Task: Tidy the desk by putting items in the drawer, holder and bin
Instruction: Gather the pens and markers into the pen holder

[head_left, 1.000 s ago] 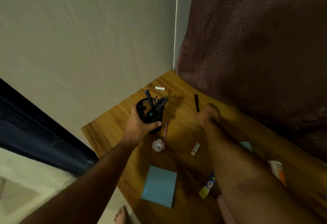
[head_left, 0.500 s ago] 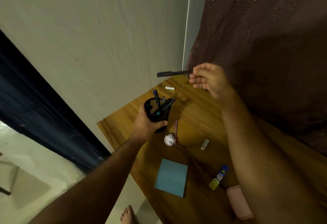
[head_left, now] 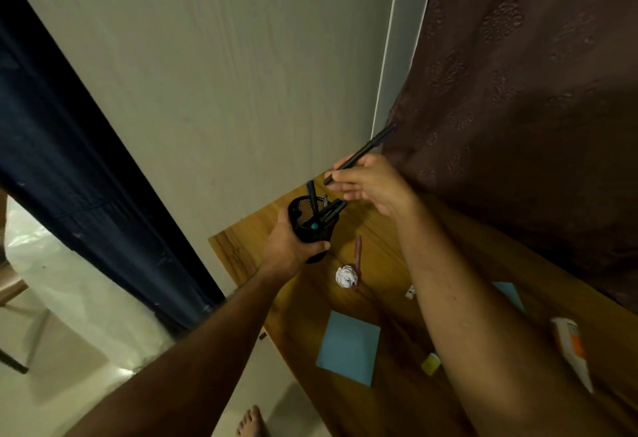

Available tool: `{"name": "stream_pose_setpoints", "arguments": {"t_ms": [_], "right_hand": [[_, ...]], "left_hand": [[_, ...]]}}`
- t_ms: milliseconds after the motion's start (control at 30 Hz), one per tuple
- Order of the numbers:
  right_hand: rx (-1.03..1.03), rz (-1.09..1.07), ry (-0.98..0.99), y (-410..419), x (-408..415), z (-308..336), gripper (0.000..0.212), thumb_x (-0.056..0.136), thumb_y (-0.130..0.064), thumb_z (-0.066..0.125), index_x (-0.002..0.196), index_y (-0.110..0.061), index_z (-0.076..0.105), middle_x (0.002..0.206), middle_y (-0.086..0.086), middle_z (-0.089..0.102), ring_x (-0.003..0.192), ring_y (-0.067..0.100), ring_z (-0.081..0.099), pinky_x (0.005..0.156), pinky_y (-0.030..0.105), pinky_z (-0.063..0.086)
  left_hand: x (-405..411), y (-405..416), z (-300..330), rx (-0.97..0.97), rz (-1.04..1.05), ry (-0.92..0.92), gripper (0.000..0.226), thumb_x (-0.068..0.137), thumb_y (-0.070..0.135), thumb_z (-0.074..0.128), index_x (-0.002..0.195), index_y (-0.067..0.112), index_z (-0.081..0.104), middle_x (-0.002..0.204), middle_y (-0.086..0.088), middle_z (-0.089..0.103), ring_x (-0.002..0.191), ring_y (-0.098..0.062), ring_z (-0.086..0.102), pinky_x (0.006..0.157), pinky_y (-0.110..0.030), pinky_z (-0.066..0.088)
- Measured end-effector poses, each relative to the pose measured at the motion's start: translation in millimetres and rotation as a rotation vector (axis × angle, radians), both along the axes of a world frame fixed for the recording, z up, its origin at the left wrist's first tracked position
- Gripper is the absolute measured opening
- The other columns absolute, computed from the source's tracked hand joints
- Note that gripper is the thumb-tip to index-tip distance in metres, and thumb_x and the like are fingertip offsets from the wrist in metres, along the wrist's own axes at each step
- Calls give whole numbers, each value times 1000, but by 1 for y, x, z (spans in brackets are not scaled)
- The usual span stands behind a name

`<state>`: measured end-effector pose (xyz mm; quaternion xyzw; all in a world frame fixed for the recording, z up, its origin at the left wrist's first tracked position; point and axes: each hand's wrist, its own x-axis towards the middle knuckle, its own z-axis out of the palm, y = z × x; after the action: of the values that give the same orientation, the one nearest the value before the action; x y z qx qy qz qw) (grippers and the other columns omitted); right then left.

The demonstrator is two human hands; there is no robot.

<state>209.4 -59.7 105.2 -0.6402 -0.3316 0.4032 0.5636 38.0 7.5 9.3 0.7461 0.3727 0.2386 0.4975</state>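
The right hand point(head_left: 371, 183) has swung the black pen point(head_left: 359, 155) round since a moment ago: it was held level, well above the holder point(head_left: 312, 221), and now it slants with its lower tip pointing down at the holder's mouth, just above and to the right of the rim. The fingers pinch the pen near that lower end. The left hand point(head_left: 293, 247) is still wrapped round the holder's side, holding it steady just above the desk point(head_left: 379, 229), with several pens already standing in it. To my eye the pen is about to be dropped in, so this item is nearly put away. Plenty remains, though: in front of the holder lie a crumpled paper ball point(head_left: 346, 276) and a pink pen point(head_left: 358, 257), and nearer still a blue notepad point(head_left: 348, 347).
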Motion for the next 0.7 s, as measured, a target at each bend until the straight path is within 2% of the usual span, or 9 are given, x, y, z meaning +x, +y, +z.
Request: {"name": "stream_pose_setpoints", "arguments": {"t_ms": [100, 167, 267, 367, 433, 567, 700], "right_hand": [[-115, 40, -204, 13, -14, -2, 17, 83, -3, 70, 99, -2, 66, 92, 18, 73, 76, 19, 72, 52, 19, 48], [-181, 67, -297, 20, -22, -6, 10, 81, -4, 72, 90, -4, 68, 86, 17, 73, 72, 18, 72, 50, 21, 50], [-269, 124, -412, 29, -29, -9, 8, 76, -8, 76, 83, -9, 72, 80, 13, 74, 75, 20, 74, 54, 23, 53], [-275, 167, -469, 34, -33, -12, 16, 74, -7, 78, 88, -7, 71, 79, 11, 75, 74, 19, 75, 65, 31, 57], [-258, 142, -462, 35, -33, -13, 14, 77, -6, 77, 87, -8, 68, 80, 10, 74, 72, 17, 74, 65, 32, 57], [-210, 51, -366, 29, -22, -8, 15, 80, -9, 76, 90, -11, 66, 83, 7, 73, 68, 12, 70, 57, 23, 54], [-199, -184, -302, 18, 3, -20, 12, 85, -18, 73, 90, -10, 65, 81, 6, 72, 63, 12, 66, 54, 22, 51]], "left_hand": [[-3, -1, -2, 16, -1, 21, 93, 61, 23, 90, 136, 23, 35, 123, 15, 52, 116, -7, 50, 92, -22, 41], [-5, -1, -3, 30, -9, 33, 91, 62, 22, 89, 135, 24, 35, 124, 13, 53, 115, -9, 51, 93, -24, 44], [-9, 0, -6, 52, -12, 41, 92, 61, 24, 90, 134, 26, 35, 128, 10, 54, 118, -12, 53, 96, -30, 47], [-13, 1, -8, 60, -10, 55, 95, 60, 28, 89, 136, 29, 33, 131, 9, 53, 119, -11, 53, 96, -31, 48], [-15, 1, -8, 60, -8, 50, 96, 61, 27, 89, 138, 28, 32, 131, 11, 51, 120, -10, 51, 97, -29, 47], [-17, 4, -10, 50, 4, 49, 99, 61, 22, 89, 140, 25, 31, 129, 14, 50, 121, -7, 48, 99, -26, 42], [-21, 7, -13, 52, 21, 66, 100, 59, 25, 90, 141, 24, 32, 132, 9, 54, 122, -10, 50, 102, -32, 44]]}}
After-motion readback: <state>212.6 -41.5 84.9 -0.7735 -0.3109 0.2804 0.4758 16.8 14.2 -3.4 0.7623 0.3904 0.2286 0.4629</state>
